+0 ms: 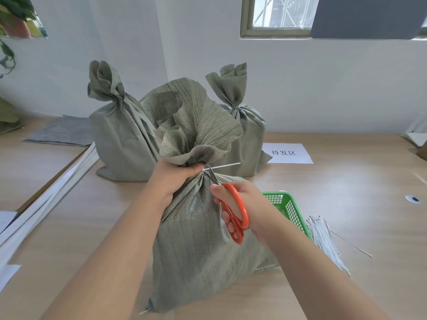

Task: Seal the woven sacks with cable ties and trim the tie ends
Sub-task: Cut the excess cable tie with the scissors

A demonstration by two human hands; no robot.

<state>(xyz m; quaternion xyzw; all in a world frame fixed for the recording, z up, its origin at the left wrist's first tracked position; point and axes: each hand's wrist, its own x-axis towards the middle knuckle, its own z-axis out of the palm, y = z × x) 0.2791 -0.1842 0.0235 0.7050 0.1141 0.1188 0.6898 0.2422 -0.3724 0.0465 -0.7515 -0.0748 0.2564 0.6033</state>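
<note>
Grips neck of grey-green woven sack [201,239] with left hand [175,179] | holds orange-handled scissors [245,209] in right hand [256,202], blades at white plastic cable tie tail [225,166] | risks nicking fabric by cutting too close

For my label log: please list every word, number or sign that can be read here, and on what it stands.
"待发区": printed in black on the white paper sheet lying flat on the wooden table.
Nothing else readable: the woven sacks, scissors and green basket show no text.
</note>
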